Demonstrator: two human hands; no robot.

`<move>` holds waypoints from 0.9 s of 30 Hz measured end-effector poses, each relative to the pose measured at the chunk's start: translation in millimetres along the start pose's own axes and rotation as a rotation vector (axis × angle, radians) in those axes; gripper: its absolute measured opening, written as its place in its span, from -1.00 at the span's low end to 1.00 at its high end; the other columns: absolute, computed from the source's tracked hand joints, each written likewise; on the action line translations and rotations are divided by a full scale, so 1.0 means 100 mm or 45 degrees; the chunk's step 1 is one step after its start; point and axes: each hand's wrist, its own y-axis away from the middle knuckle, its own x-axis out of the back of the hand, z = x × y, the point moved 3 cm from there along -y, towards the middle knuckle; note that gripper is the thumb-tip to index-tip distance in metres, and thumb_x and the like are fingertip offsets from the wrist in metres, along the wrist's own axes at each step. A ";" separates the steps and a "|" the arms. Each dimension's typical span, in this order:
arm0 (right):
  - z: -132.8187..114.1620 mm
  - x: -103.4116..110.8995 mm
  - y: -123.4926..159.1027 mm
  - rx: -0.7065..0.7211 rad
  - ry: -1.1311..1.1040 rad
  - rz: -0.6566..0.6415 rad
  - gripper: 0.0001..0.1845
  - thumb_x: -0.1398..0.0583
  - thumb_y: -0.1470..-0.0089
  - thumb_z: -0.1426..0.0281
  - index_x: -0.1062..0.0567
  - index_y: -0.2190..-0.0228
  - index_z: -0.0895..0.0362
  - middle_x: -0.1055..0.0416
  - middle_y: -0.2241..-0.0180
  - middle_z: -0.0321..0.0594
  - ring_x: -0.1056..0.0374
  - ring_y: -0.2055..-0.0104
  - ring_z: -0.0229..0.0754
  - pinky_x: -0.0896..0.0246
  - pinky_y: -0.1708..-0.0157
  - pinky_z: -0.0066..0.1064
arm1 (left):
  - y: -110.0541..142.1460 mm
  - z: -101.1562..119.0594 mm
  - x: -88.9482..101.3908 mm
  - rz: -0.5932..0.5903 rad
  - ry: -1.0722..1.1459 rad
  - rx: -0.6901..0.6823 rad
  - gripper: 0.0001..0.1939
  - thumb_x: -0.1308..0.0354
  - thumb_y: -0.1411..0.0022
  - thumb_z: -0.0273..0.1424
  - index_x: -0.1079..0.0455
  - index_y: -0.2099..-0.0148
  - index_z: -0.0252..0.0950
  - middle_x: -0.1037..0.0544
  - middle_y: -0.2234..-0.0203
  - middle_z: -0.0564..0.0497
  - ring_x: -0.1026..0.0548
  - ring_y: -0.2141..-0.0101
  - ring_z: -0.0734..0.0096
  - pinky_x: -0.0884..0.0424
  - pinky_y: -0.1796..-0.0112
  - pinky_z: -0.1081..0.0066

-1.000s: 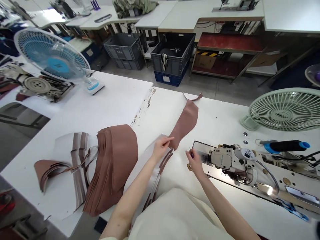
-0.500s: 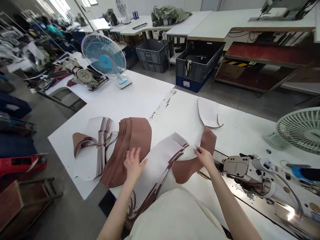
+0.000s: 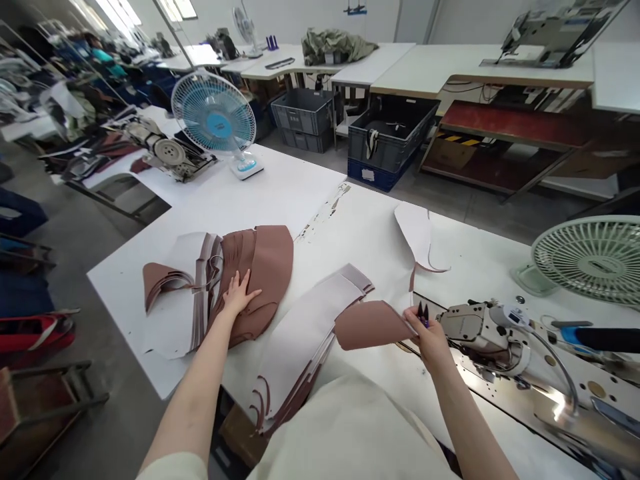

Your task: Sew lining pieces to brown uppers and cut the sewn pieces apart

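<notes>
My left hand (image 3: 237,295) lies with fingers spread on a stack of curved brown pieces (image 3: 274,267), leather-like or cloth. In my right hand (image 3: 429,337) are the edge of a brown piece (image 3: 373,325) and small thread snips (image 3: 423,312), their dark blades pointing up. A thin strip runs from that hand to a pale-backed piece (image 3: 416,233) farther back. Between my hands lies a stack of long pieces, pale side up (image 3: 313,317). Left of my left hand is another pale and brown stack (image 3: 180,313), with one brown end curled over.
A sewing machine (image 3: 500,340) stands to my right, with a green fan (image 3: 600,260) behind it. A blue-and-white fan (image 3: 217,123) and a second machine (image 3: 167,150) are at the back left. Grey crates (image 3: 390,137) sit beyond the white table (image 3: 360,220).
My left hand has moved left and down onto the brown stack, whose top pieces have shifted. My right hand has moved slightly right and down, turning the brown piece it holds.
</notes>
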 end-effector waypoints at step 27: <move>0.03 -0.50 0.69 -0.009 0.356 -0.304 -0.45 -0.31 0.31 -0.07 -0.39 0.49 0.14 0.04 0.71 -0.48 0.15 0.64 -0.40 0.31 0.61 -0.48 | 2.45 1.98 0.63 -0.274 0.551 -1.350 -0.74 -0.19 -0.12 -0.22 -0.37 0.17 -0.24 -0.47 0.16 -0.06 -0.33 0.01 0.18 -0.06 -0.13 0.21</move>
